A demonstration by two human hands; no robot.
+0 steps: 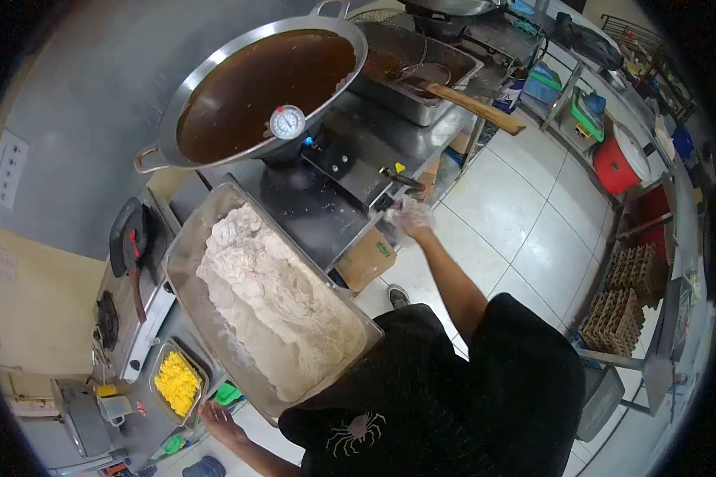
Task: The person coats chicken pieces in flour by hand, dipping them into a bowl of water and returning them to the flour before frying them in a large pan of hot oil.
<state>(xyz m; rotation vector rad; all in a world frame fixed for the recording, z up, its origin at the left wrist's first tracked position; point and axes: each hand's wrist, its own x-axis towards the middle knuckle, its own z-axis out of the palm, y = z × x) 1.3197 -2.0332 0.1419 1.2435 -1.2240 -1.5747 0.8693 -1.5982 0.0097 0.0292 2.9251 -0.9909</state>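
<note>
A clear plastic glove covers my right hand (410, 216), whose fingers close at the dark knob (385, 203) on the front of the stove (350, 171); the fingertips are partly blurred. My left hand (223, 421) is bare and holds nothing, its fingers apart beside the small tray of yellow food (177, 383). Between my hands lies a large metal tray (354, 318) with pale flour (270, 302) heaped in it. A wide wok (169, 119) of brown liquid sits over a blue flame, with a dial thermometer (287, 122) at its rim.
Behind the stove, a metal pan (431, 110) holds a strainer with a wooden handle (477, 110). A black pan (127, 230) rests at the left. To the right are a red bucket (617, 163) and stacked egg trays (612, 322) on shelves. Cardboard (366, 261) sits under the stove.
</note>
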